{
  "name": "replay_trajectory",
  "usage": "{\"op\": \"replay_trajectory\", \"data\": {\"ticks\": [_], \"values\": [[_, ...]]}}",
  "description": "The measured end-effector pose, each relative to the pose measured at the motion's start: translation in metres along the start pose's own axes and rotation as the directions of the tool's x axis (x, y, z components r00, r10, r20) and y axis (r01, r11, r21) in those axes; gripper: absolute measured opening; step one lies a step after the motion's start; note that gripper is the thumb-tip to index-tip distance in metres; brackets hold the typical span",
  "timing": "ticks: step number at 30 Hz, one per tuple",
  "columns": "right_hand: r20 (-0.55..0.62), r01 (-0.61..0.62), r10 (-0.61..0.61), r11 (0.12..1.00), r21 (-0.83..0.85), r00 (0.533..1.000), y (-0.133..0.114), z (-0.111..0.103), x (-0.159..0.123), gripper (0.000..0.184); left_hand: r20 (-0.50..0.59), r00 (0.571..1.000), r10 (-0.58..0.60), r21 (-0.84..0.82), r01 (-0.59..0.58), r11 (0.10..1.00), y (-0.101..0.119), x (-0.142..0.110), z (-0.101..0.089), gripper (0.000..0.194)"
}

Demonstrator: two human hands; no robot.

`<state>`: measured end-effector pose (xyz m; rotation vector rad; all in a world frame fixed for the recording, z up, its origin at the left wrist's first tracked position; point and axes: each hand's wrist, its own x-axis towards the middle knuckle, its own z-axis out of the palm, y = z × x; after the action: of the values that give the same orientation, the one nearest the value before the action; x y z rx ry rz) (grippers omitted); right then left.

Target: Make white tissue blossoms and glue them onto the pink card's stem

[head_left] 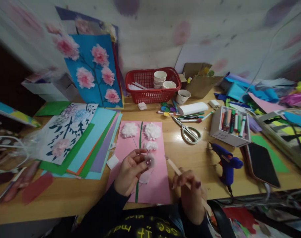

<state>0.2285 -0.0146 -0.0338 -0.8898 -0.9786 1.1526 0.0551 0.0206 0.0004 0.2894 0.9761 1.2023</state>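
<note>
My left hand pinches a small round piece of thin white paper between thumb and fingertips. It is held above a pink sheet lying on the table. On that sheet are a green painted stem and fluffy white paper flowers near the top. Lower on the sheet lies a pale flat round piece. My right hand, just right of the sheet, is closed around a long pale wooden stick that slants up and left. A small white paper square lies at the sheet's left edge.
Scissors, a blue glue gun, a phone and a marker box lie to the right. A red basket holding paper cups stands behind. Coloured sheets are stacked left; a blue flower picture leans at the back.
</note>
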Motion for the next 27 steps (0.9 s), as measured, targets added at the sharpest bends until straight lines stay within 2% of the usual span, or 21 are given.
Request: {"op": "replay_trajectory", "data": {"ticks": [3, 8, 10, 14, 21, 27], "values": [[0.049, -0.001, 0.006, 0.996, -0.089, 0.999, 0.003, 0.013, -0.001, 0.048, -0.004, 1.000, -0.013, -0.004, 0.013, 1.000, -0.005, 0.000, 0.002, 0.052], [0.213, 0.107, -0.072, 0.982, -0.157, 0.974, -0.001, 0.018, -0.003, 0.042, -0.004, 1.000, 0.016, -0.032, -0.017, 0.999, -0.008, -0.001, 0.003, 0.049], [0.210, 0.114, -0.080, 0.981, -0.155, 0.974, 0.000, 0.017, -0.003, 0.042, 0.000, 1.000, 0.027, -0.052, -0.027, 0.998, -0.007, -0.001, 0.002, 0.049], [0.101, 0.054, -0.039, 0.988, -0.144, 0.994, 0.006, 0.017, -0.004, 0.045, 0.043, 0.999, 0.017, -0.079, -0.014, 0.997, -0.006, -0.002, 0.000, 0.050], [0.221, 0.145, -0.110, 0.978, -0.148, 0.969, 0.014, 0.018, -0.011, 0.036, -0.008, 0.998, 0.062, -0.040, -0.062, 0.997, -0.008, -0.002, 0.003, 0.049], [0.336, 0.158, -0.090, 0.971, -0.181, 0.938, 0.009, 0.020, -0.008, 0.037, -0.012, 0.999, 0.049, -0.038, -0.049, 0.998, -0.007, -0.002, 0.002, 0.052]]}}
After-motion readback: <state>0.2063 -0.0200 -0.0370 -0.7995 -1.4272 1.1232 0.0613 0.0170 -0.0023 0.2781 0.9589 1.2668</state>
